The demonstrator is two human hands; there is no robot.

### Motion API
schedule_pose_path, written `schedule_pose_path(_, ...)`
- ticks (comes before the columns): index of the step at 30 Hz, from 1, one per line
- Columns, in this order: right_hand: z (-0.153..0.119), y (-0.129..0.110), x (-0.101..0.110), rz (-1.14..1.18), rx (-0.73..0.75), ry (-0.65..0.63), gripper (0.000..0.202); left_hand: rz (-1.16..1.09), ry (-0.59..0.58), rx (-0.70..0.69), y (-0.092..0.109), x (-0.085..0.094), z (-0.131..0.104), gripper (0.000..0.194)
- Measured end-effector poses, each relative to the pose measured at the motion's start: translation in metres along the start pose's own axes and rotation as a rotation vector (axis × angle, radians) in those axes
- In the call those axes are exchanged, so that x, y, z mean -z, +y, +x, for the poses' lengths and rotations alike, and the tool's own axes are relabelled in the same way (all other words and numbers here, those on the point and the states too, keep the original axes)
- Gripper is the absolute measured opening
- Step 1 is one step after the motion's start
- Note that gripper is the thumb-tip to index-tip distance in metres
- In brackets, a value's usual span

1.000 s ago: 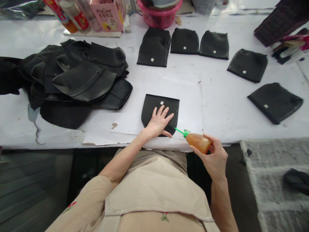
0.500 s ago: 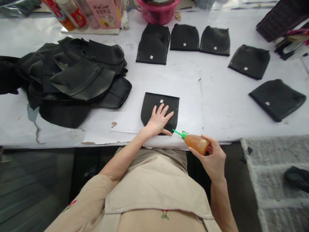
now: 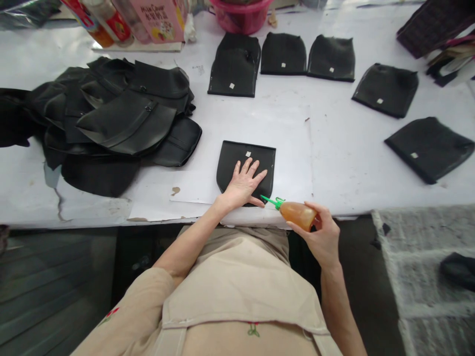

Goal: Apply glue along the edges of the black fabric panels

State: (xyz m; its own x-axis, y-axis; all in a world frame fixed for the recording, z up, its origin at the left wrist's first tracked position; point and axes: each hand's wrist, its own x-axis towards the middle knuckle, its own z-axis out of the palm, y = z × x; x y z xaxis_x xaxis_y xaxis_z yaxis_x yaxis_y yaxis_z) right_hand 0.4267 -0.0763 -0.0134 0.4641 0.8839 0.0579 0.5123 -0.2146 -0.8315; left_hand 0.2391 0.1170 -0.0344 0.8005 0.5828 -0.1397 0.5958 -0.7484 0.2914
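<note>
A black leather-like piece (image 3: 232, 158) with a small pale square on it lies flat near the table's front edge. My left hand (image 3: 245, 185) rests on it, palm down and fingers spread. My right hand (image 3: 321, 230) is closed around a squeeze bottle (image 3: 298, 214) of amber liquid, just beyond the front edge. The bottle's green nozzle (image 3: 270, 201) points left, its tip at the piece's lower right edge, close to my left thumb. Whether the tip touches the piece, I cannot tell.
Black pieces (image 3: 129, 118) are heaped on the left of the white table (image 3: 274, 118). Several similar flat pieces (image 3: 284, 54) form an arc at the back and right. Behind stand a pink basin (image 3: 241, 20), a pink box (image 3: 159, 20) and bottles (image 3: 111, 22).
My right hand has moved slightly left and up with the bottle, bringing the nozzle tip onto or over the piece's edge. My left hand stays in place on the piece.
</note>
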Motion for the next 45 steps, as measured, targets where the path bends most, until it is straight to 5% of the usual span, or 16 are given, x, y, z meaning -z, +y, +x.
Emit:
schedule_pose_path(7, -0.003, 0.003, 0.014, -0.02, -0.006, -0.057, 0.062, -0.012, 0.01, -0.001, -0.001, -0.002, 0.0, 0.112)
schedule_pose_path(23, 0.003, 0.006, 0.002, 0.089, -0.051, 0.176, 0.063, 0.001, -0.003, 0.014, 0.0, -0.002, 0.001, 0.113)
schedule_pose_path(31, -0.004, 0.007, -0.001, 0.341, -0.182, 0.299, 0.064, -0.016, 0.068, 0.174, 0.019, 0.005, 0.009, 0.105)
schedule_pose_path(36, -0.007, 0.01, -0.003, 0.449, -0.263, 0.381, 0.061, -0.023, 0.043, -0.007, 0.009, 0.019, -0.012, 0.082)
schedule_pose_path(40, -0.008, 0.005, -0.006, 0.568, -0.295, 0.368, 0.059, -0.025, 0.029, -0.036, -0.005, 0.011, -0.022, 0.076)
schedule_pose_path(45, -0.012, -0.003, -0.009, 0.581, -0.273, 0.332, 0.058, 0.03, 0.082, 0.026, 0.005, -0.004, -0.019, 0.073)
